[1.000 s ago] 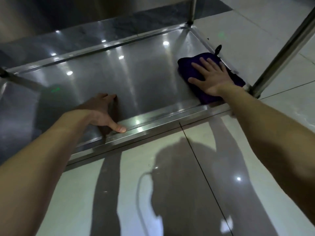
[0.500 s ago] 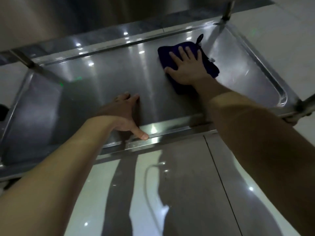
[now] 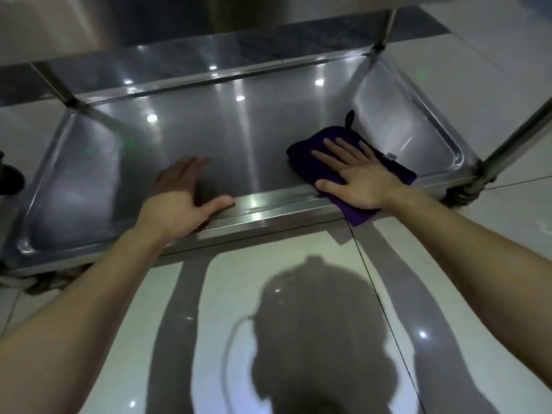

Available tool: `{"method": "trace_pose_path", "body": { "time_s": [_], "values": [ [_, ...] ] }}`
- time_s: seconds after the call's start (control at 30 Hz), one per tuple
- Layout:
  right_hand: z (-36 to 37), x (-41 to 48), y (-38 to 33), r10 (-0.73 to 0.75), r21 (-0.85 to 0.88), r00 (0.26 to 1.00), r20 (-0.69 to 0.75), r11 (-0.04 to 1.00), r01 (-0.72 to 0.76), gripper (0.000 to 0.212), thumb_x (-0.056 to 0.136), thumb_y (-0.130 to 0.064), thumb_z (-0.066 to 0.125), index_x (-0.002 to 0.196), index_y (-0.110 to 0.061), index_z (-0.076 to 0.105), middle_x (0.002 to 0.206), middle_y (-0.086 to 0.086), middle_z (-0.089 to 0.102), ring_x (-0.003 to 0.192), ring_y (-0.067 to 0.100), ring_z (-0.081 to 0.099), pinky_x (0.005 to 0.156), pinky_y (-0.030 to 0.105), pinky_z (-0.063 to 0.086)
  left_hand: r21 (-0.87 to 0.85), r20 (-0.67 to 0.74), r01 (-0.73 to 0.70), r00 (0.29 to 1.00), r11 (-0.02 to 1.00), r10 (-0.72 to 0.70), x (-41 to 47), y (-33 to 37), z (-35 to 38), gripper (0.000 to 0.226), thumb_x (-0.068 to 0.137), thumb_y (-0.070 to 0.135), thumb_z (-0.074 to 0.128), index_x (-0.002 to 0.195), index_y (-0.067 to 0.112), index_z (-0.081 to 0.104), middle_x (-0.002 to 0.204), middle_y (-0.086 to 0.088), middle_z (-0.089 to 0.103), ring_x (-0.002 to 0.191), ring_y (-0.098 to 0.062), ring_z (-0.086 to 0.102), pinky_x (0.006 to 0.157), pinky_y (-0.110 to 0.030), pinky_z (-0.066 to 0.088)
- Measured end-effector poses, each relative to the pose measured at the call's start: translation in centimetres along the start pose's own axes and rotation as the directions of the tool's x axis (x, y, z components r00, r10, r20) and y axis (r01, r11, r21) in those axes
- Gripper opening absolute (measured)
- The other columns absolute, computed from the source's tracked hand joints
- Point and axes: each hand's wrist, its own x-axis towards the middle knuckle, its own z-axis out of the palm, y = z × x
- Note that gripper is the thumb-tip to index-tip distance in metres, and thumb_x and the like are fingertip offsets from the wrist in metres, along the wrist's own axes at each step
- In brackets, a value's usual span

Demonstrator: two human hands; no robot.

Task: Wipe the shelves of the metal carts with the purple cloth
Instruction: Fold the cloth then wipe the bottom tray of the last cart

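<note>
The bottom shelf [image 3: 254, 138] of a metal cart is a shallow steel tray close to the floor. A purple cloth [image 3: 301, 153] with a small black loop lies at its near right, one corner hanging over the front rim. My right hand [image 3: 355, 174] presses flat on the cloth with fingers spread and straight. My left hand [image 3: 182, 201] rests on the shelf's front rim, thumb lying along the rim and fingers reaching into the tray.
Steel corner posts [image 3: 519, 135] rise at the right front, the back right and the back left. Castor wheels [image 3: 463, 194] show under the front corners. A dark wheel [image 3: 9, 180] sits at the left edge. Glossy floor tiles [image 3: 268, 324] lie in front.
My right hand has dragged the cloth from the back middle of the shelf toward me, to the front rim. The left hand has stayed on the rim.
</note>
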Motion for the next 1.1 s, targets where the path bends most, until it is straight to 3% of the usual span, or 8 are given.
{"method": "trace_pose_path", "body": {
  "time_s": [0.07, 0.23, 0.4, 0.5, 0.67, 0.77, 0.97, 1.1],
  "values": [
    [0.4, 0.0, -1.5, 0.053, -0.015, 0.998, -0.044, 0.998, -0.053, 0.08, 0.099, -0.082, 0.016, 0.17, -0.049, 0.002, 0.181, -0.009, -0.007, 0.166, 0.011, -0.01, 0.133, 0.049, -0.01, 0.048, -0.108, 0.063, 0.992, 0.997, -0.058, -2.7, -3.3, 0.8, 0.088, 0.099, 0.083, 0.031, 0.164, 0.024, 0.037, 0.171, -0.013, 0.04, 0.16, -0.031, 0.032, 0.13, -0.055, 0.028],
    [2.1, 0.3, -10.0, 0.231, 0.032, 0.96, -0.158, 0.973, -0.229, 0.085, 0.098, -0.073, 0.013, 0.173, -0.034, 0.016, 0.181, 0.009, 0.007, 0.167, 0.031, 0.003, 0.131, 0.063, -0.004, 0.119, -0.122, 0.168, 0.98, 0.979, -0.154, -3.9, -5.5, 1.8, 0.079, 0.107, 0.066, 0.018, 0.168, 0.018, 0.034, 0.172, -0.014, 0.039, 0.162, -0.031, 0.03, 0.131, -0.054, 0.027],
    [3.9, 2.7, -24.1, 0.132, 0.019, 0.971, -0.2, 0.991, -0.131, 0.077, 0.105, -0.064, 0.021, 0.172, -0.026, 0.026, 0.178, 0.017, 0.018, 0.166, 0.039, 0.01, 0.127, 0.07, -0.002, 0.108, -0.085, 0.16, 0.985, 0.981, -0.151, -3.9, -5.7, 1.8, 0.078, 0.109, 0.06, 0.013, 0.17, 0.016, 0.03, 0.175, -0.011, 0.035, 0.165, -0.025, 0.025, 0.133, -0.05, 0.021],
    [4.4, 3.7, -28.0, 0.025, 0.0, 0.981, -0.193, 1.0, -0.026, 0.072, 0.108, -0.062, 0.021, 0.171, -0.028, 0.026, 0.179, 0.015, 0.019, 0.166, 0.038, 0.011, 0.128, 0.069, 0.0, 0.097, -0.052, 0.161, 0.986, 0.982, -0.157, -3.9, -5.8, 1.8, 0.08, 0.107, 0.059, 0.011, 0.173, 0.016, 0.024, 0.178, -0.009, 0.03, 0.167, -0.023, 0.02, 0.135, -0.05, 0.018],
    [3.3, 5.9, -22.0, -0.087, 0.056, 0.991, -0.105, 0.994, 0.093, 0.075, 0.103, -0.074, 0.025, 0.171, -0.045, 0.016, 0.182, -0.004, 0.003, 0.167, 0.02, -0.002, 0.133, 0.054, -0.007, 0.116, -0.027, 0.148, 0.989, 0.982, -0.146, -3.6, -6.2, 2.0, 0.065, 0.114, 0.044, 0.03, 0.172, 0.017, 0.025, 0.18, -0.008, 0.025, 0.167, -0.023, 0.019, 0.135, -0.049, 0.014],
    [2.0, 8.8, -17.0, -0.027, 0.051, 0.999, -0.041, 0.998, 0.029, 0.077, 0.102, -0.078, 0.024, 0.171, -0.049, 0.008, 0.181, -0.01, -0.007, 0.166, 0.015, -0.01, 0.132, 0.051, -0.01, 0.135, -0.025, 0.138, 0.99, 0.981, -0.135, -3.6, -6.1, 2.0, 0.064, 0.112, 0.044, 0.029, 0.17, 0.016, 0.032, 0.178, -0.009, 0.028, 0.165, -0.026, 0.024, 0.135, -0.046, 0.013],
    [-0.9, 16.5, -9.1, 0.093, 0.056, 0.993, -0.066, 0.994, -0.089, 0.079, 0.102, -0.079, 0.023, 0.172, -0.043, 0.01, 0.182, -0.006, -0.003, 0.167, 0.018, -0.006, 0.133, 0.052, -0.009, 0.155, -0.04, 0.149, 0.989, 0.977, -0.145, -3.9, -5.5, 1.8, 0.074, 0.103, 0.048, 0.022, 0.168, 0.014, 0.036, 0.175, -0.01, 0.034, 0.164, -0.026, 0.028, 0.135, -0.047, 0.016],
    [-2.1, 22.6, -9.5, 0.103, 0.047, 0.993, -0.058, 0.994, -0.1, 0.08, 0.104, -0.075, 0.02, 0.173, -0.037, 0.006, 0.182, 0.001, -0.007, 0.167, 0.026, -0.009, 0.131, 0.059, -0.011, 0.17, -0.062, 0.153, 0.988, 0.973, -0.144, -3.7, -5.1, 1.8, 0.073, 0.103, 0.046, 0.025, 0.166, 0.012, 0.04, 0.173, -0.011, 0.039, 0.162, -0.026, 0.032, 0.134, -0.049, 0.019]
  ]
}}
